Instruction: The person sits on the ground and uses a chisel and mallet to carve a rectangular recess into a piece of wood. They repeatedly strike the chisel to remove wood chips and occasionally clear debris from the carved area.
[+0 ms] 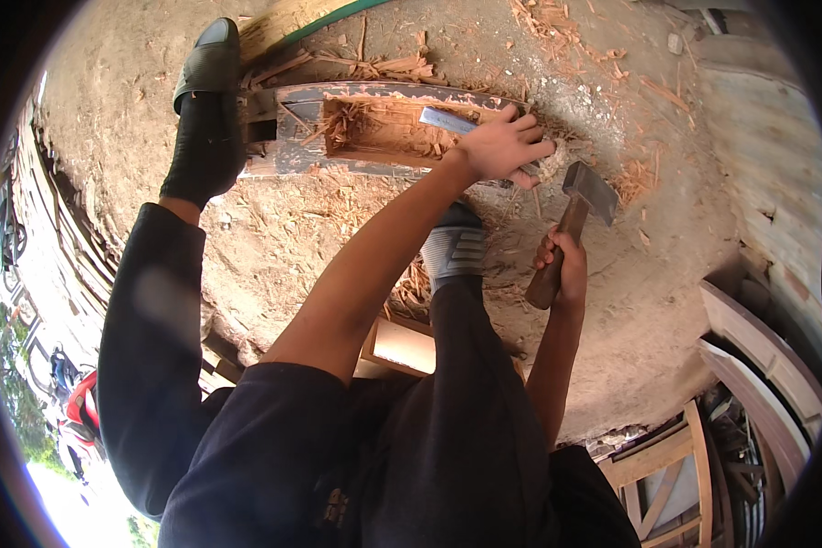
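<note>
My left hand is closed round a chisel, partly hiding it. The flat, pale blue-grey chisel blade sticks out past the fingers, lying low over a long recess cut in a wooden piece. This piece has worn grey paint, a curved far edge, and reddish bare wood inside the recess. Wood chips gather at the recess's left end. In my right hand is a hammer, gripped by its thick brown wooden handle. The dark metal hammer head is up, a little right of my left hand and apart from it.
My sandalled feet rest beside the wooden piece, one at its left end, one on its near side. Shavings litter the dirt floor. A green-edged timber lies beyond. Curved boards and a wooden frame stand at right.
</note>
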A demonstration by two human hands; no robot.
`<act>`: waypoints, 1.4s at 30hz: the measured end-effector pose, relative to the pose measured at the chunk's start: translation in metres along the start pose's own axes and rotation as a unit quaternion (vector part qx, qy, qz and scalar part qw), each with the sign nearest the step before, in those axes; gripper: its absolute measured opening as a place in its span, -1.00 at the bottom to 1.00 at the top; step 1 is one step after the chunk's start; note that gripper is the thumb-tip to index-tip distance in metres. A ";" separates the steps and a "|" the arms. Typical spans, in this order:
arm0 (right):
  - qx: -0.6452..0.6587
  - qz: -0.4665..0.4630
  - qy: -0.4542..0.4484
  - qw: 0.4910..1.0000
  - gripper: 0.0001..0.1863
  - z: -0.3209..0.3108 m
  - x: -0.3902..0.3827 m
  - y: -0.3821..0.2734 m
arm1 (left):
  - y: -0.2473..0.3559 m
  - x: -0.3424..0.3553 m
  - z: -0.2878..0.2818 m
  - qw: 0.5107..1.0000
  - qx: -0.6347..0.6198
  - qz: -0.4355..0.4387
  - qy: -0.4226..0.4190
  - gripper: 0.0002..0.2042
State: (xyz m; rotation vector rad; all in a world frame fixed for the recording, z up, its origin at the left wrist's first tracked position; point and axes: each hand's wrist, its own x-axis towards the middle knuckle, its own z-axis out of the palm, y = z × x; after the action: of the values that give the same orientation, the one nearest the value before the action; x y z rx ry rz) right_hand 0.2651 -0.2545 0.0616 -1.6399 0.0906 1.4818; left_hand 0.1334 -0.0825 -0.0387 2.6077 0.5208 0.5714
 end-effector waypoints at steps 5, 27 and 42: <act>0.007 -0.005 0.023 1.000 -0.83 -0.001 -0.003 -0.005 | -0.003 -0.003 0.002 0.999 -0.001 -0.002 -0.041 -0.41; -0.037 -0.012 0.035 0.999 -0.88 0.032 -0.020 -0.017 | -0.010 -0.013 -0.009 0.997 -0.025 -0.071 -0.006 -0.25; -0.041 -0.021 0.038 0.998 -0.85 0.021 -0.016 -0.025 | -0.010 -0.011 -0.007 0.988 0.058 -0.129 -0.054 -0.08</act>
State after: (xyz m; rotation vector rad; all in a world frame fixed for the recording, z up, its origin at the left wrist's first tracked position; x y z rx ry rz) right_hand 0.2592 -0.2340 0.0909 -1.7531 0.0385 1.4081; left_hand 0.1182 -0.0767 -0.0415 2.6026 0.8630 0.3226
